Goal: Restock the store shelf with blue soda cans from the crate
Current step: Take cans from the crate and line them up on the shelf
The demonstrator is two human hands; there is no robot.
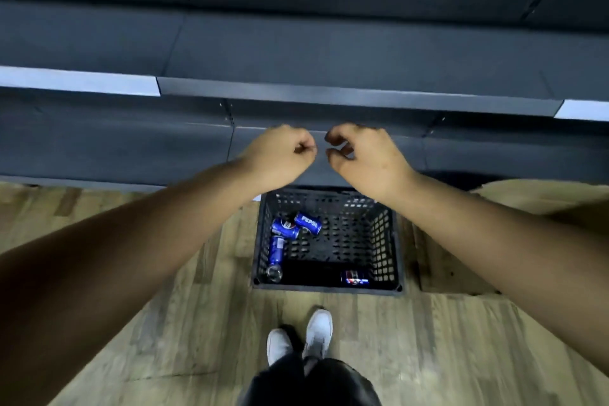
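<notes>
My 2 arms are bare from the edges of the picture to the wrists: no sleeve shows on either forearm, and I see no watch, band or glove. My left hand [280,152] and my right hand [362,155] are bare too, with no ring that I can make out. Lower down I wear dark trousers [309,382], black or close to it, loose at the legs and falling in folds over my ankles. On my feet are 2 pale shoes: the left shoe [278,344] and the right shoe [319,331], white or light grey, with rounded toes. The blur hides laces and markings.
</notes>
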